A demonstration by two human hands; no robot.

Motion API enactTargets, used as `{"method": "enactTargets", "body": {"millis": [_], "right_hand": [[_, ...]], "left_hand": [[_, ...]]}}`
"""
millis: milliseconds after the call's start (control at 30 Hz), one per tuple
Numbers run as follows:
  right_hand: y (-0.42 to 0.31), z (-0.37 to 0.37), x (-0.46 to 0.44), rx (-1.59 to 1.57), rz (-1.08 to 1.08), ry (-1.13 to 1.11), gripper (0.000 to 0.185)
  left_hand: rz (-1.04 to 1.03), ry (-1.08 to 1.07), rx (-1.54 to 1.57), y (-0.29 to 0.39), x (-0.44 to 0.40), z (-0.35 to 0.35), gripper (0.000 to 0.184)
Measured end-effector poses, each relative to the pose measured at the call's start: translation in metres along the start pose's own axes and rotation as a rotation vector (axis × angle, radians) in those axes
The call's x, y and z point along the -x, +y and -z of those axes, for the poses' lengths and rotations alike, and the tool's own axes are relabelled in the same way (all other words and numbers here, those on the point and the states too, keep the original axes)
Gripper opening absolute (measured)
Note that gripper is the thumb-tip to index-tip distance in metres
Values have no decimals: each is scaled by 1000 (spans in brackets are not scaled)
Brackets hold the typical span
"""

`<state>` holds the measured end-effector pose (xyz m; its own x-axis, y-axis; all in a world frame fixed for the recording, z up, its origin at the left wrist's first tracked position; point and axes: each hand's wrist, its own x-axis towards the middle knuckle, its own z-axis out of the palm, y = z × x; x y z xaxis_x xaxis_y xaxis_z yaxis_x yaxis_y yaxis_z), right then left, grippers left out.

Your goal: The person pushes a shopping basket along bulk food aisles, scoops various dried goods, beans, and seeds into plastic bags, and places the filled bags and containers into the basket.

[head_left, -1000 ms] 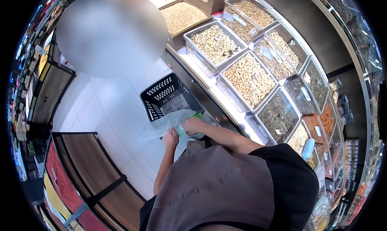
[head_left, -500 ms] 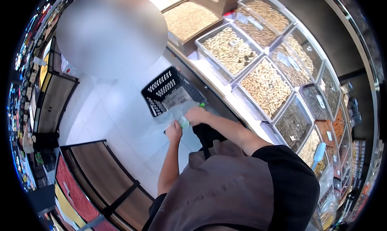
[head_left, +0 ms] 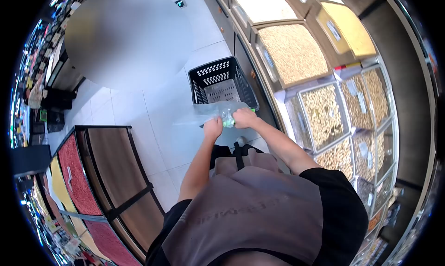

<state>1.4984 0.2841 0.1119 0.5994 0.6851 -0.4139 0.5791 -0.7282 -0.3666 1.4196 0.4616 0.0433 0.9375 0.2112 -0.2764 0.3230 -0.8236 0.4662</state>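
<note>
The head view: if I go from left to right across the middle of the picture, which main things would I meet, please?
Red goods in the upper left bin → brown panel → the person's left hand → right hand → pale peanuts.

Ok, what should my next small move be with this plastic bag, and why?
I'd probably ease your left hand and right hand slightly apart to spread the plastic bag: both hands are close together, the thin film looks bunched between them, and loose plastic overlaps the near edge of the black basket in this view. I can't tell whether the bag's mouth is open.
</note>
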Motion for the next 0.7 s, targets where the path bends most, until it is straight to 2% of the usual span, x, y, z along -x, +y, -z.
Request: {"method": "enactTargets", "body": {"millis": [300, 433, 500, 567, 700], "right_hand": [[51, 88, -148, 22, -8, -36, 23], [66, 133, -216, 69, -29, -29, 23], [71, 161, -253, 68, -41, -61, 23], [79, 185, -284, 61, -80, -85, 25], [97, 226, -350, 50, -100, -69, 24]], "left_hand": [[36, 89, 36, 0, -162, 45, 56], [-29, 83, 50, -5, -245, 76, 55], [0, -10, 28, -4, -289, 99, 53], [-73, -89, -4, -7, -331, 115, 53], [-64, -133, 40, -9, -406, 150, 58]]}}
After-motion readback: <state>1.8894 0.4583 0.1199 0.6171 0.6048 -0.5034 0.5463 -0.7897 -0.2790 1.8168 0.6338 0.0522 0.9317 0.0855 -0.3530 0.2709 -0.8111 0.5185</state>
